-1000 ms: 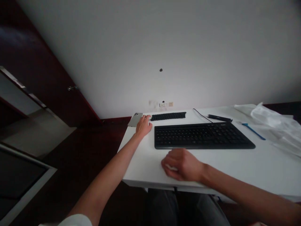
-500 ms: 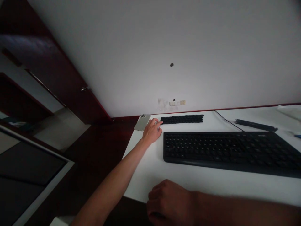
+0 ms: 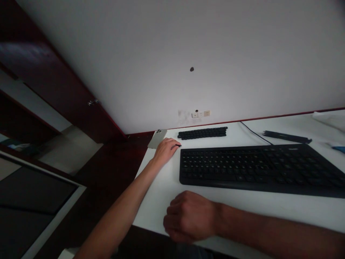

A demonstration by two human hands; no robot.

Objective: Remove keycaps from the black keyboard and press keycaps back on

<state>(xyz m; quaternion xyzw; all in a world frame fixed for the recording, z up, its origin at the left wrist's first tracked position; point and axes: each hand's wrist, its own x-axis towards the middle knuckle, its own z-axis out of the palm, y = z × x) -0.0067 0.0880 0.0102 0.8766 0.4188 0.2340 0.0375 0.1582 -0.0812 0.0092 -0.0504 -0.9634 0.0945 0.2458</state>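
Note:
My left hand (image 3: 165, 150) reaches to the far left of the white table (image 3: 159, 187). Its fingers pinch a small black keycap (image 3: 176, 145), partly covered by the fingertips. Just beyond lies a block of black keycaps (image 3: 202, 133) set in tight rows. A large black keyboard (image 3: 231, 167) lies to the right of that hand, keys up. My right hand (image 3: 187, 217) is closed in a fist at the near table edge, in front of the keyboard's left end. What it holds, if anything, is hidden.
A light-coloured phone (image 3: 157, 138) lies at the back left corner, close behind my left hand. Behind the keyboard are a thin cable (image 3: 256, 133) and a narrow black strip (image 3: 287, 136). Something blue (image 3: 338, 148) and a white cloth-like thing (image 3: 330, 120) lie far right.
My left hand has drawn back from the end of the keycap block, towards me, with a small keycap now in its pinch. My right fist stays near the edge. The view has shifted slightly.

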